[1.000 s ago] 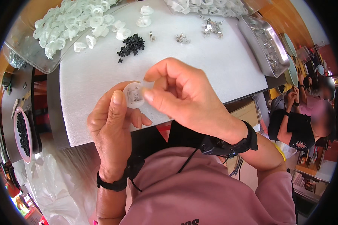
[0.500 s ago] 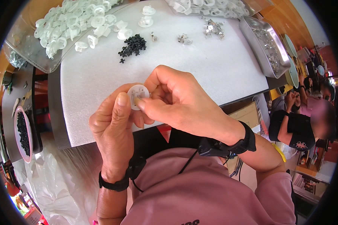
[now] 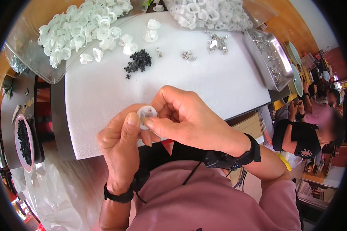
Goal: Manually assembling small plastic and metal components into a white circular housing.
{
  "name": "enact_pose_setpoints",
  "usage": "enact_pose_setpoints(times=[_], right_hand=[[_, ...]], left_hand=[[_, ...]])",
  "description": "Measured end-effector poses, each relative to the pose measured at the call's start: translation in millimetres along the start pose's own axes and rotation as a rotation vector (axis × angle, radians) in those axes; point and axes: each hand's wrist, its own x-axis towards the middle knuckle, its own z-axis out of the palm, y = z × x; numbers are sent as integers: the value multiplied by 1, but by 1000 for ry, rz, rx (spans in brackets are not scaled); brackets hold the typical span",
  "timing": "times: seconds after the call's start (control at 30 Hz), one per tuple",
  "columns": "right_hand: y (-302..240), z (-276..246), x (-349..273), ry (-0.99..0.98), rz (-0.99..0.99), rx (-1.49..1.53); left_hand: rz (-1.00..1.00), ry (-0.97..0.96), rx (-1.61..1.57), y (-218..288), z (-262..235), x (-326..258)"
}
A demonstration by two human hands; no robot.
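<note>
Close to the front edge of the white foam sheet, a round white plastic piece (image 3: 145, 111) is held between my two hands. My left hand (image 3: 121, 133) is closed on its left side, thumb pointing up along the rim and fingers behind. My right hand (image 3: 181, 117) has its thumb pressed on the lower face of the piece, its index finger bent above. Any small part under that thumb is hidden. Beyond the hands lies a pile of small black cross-shaped pieces (image 3: 138, 61). Small metal clips (image 3: 189, 56) sit farther right.
White plastic pieces (image 3: 81, 32) heap in a clear tray at the far left; more fill a clear bag (image 3: 208, 15) at the back. A metal tray (image 3: 272, 57) of metal parts stands right. A pink bowl (image 3: 23, 142) holds black pieces. Another person (image 3: 300, 134) sits at right.
The whole view has shifted, so the table and hands appear lower. Both hands keep the same grip on the white piece, which is turned slightly.
</note>
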Motion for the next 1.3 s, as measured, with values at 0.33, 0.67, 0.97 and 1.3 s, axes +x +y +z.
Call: enact_pose_setpoints(times=[0.33,0.67,0.97,1.3], right_hand=[[-30,-38,5,-31,-143,-522],[-48,-72,71,15,-456,-1367],[-46,-69,77,20,-412,-1485],[-38,-57,79,-164,-465,-1321]], left_hand=[[-76,-73,-84,9,4,2],[-52,-128,-80,7,-1,2],[-23,-11,-74,7,-1,1],[-69,23,-132,15,-2,7]])
